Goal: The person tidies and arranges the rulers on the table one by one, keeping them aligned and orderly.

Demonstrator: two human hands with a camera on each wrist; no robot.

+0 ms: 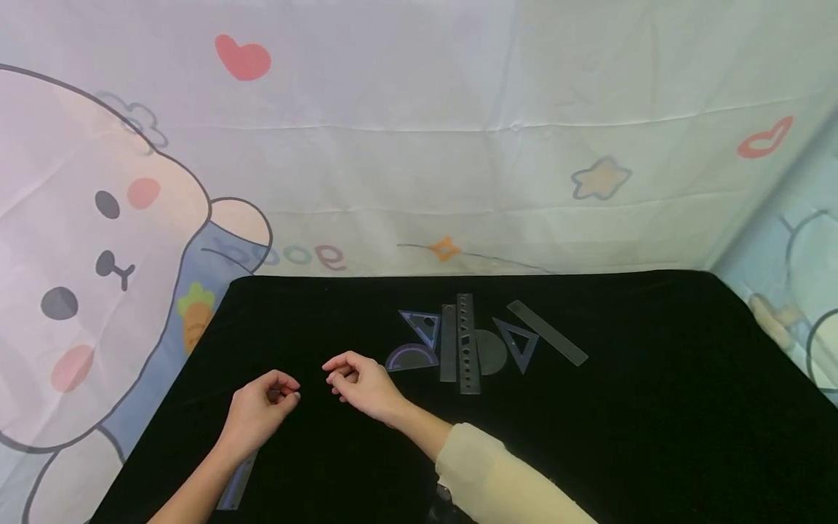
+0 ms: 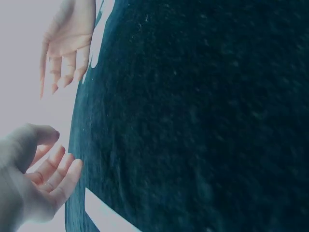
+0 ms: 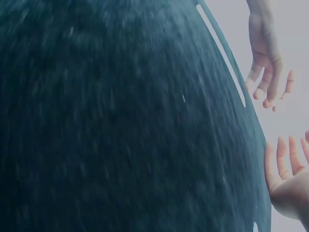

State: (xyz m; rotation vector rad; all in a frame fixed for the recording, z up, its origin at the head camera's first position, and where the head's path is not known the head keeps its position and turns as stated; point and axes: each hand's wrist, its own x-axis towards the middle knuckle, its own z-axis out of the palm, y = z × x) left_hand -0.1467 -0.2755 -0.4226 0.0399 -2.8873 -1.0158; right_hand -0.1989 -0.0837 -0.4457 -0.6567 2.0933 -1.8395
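Note:
Over the black tabletop both hands hover with loosely bent fingers and nothing between them. My left hand is at the left; beneath its wrist, partly covered, lies a clear ruler with a bluish strip. The right hand, in a cream sleeve, faces it across a small gap, near a purple-edged protractor. Beyond are a set square, a plain clear ruler and a stencil ruler with cut-out shapes. The left wrist view shows the left hand below the right; the right wrist view shows the right hand lowest.
Right of the stencil ruler are a clear round disc, a second set square and a slanted clear ruler. A black cloth covers the table. Behind it hangs a pale printed curtain.

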